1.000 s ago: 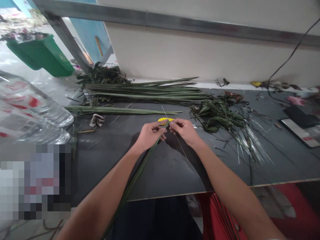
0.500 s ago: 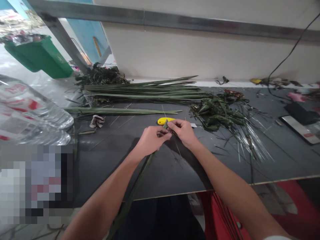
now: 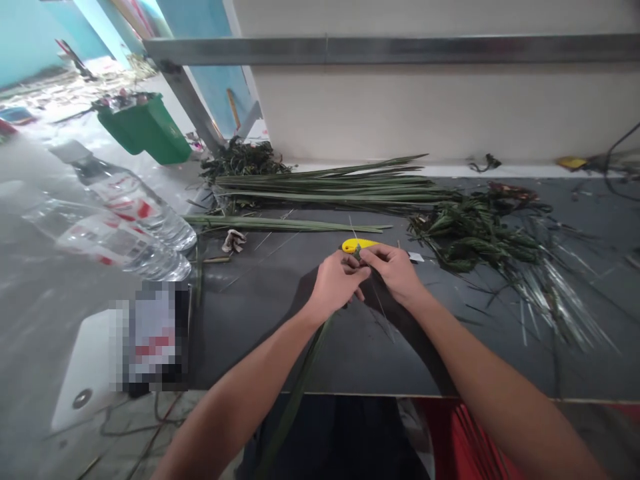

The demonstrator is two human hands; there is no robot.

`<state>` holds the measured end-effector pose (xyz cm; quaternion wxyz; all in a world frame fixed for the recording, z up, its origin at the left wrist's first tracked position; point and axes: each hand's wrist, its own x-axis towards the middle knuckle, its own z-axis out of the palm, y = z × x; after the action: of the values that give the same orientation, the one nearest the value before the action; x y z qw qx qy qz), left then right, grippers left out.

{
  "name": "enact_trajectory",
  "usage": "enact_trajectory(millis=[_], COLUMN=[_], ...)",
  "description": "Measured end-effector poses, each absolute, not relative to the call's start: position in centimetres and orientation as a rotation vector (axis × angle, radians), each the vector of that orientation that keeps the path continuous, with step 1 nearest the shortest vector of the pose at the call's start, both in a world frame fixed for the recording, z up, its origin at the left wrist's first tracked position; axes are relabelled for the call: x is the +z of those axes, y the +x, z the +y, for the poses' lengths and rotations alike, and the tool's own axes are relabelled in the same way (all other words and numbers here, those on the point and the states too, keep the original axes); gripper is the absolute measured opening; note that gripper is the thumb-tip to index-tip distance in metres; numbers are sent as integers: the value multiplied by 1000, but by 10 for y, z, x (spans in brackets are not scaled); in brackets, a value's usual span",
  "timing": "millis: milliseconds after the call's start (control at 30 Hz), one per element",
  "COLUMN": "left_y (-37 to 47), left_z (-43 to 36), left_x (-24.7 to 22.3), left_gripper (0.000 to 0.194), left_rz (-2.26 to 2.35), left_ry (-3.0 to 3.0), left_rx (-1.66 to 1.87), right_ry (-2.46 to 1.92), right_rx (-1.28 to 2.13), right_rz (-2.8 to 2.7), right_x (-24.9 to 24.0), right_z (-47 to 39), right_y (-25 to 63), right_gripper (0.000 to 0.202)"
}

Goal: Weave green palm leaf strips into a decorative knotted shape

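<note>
Rubbish [image 3: 124, 100] is heaped above the rim of a green bin [image 3: 160, 137], seen beyond and far to the left of the yellow handle [image 3: 355, 245]. 2 capped clear bottles [image 3: 133, 193] with red-and-white labels are seen to its left, nearer than the bin. Just on the near side of the handle, a green leaf strip [image 3: 305, 373] is clasped by the left hand [image 3: 336, 287], while its upper end is pinched by the right hand [image 3: 395, 270]; the handle's right end is blocked from view by that hand. Beyond the handle, long leaves [image 3: 320, 191] are bundled; to its right, dark curled leaves [image 3: 470, 233] are piled near thin stems [image 3: 555, 303]. Left of it, a crumpled scrap [image 3: 233, 241] is seen on the table [image 3: 250, 347].
</note>
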<state>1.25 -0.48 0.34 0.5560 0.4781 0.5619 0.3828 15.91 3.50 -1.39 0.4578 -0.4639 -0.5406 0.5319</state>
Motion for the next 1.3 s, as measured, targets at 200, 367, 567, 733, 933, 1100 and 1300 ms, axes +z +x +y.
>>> enact_trajectory(millis=[200,367,567,733,933,1100,1300], left_y=[11,0,-5,-2,-2,0,-1], left_z=[-2,-2,-1,-1,-4,-4,-1], left_x=[8,11,10,10,17,21,15], left_gripper=[33,27,24,37,44,46,47], left_rz=[1220,1298,1340,1329,1343,1372,1360], left_ry=[1060,1206,1307,1297,1384,1388,1380], left_rx=[961,905,869,901,880,881,883], right_ry=[-1107,-1119,-1097,-1108,-1082,-1099,-1096], right_rx=[1385,1348,1345,1355,1382,1408,1419], right_rz=[-1311,-1353,-1410,-1384,-1364,-1323,-1288], right_x=[-13,-17,-18,-15,-12,-12,-14], right_z=[35,35,37,37,38,38,40], right_y=[160,161,163,164,164,163,163], right_gripper=[42,40,38,39,43,47,43])
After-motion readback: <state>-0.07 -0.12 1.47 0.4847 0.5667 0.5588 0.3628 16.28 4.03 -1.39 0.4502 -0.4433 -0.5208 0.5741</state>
